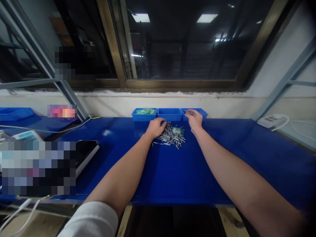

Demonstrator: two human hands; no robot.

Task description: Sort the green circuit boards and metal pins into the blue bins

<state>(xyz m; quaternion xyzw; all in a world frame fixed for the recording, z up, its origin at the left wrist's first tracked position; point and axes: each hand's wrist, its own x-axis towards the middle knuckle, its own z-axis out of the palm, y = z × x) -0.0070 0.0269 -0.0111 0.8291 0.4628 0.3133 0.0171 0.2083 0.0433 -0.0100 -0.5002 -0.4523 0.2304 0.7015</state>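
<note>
No text, brand, number or sign is legible. To the right of the blue bins (169,117), a white box (271,120) bears dark marks, too small to read. To their left, a pink patch (62,111) is pixelated; any lettering is indeterminable.

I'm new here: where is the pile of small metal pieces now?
In the head view, the pile lies centrally on the blue table, just in front of three blue bins, with the left hand at its left edge.
</note>
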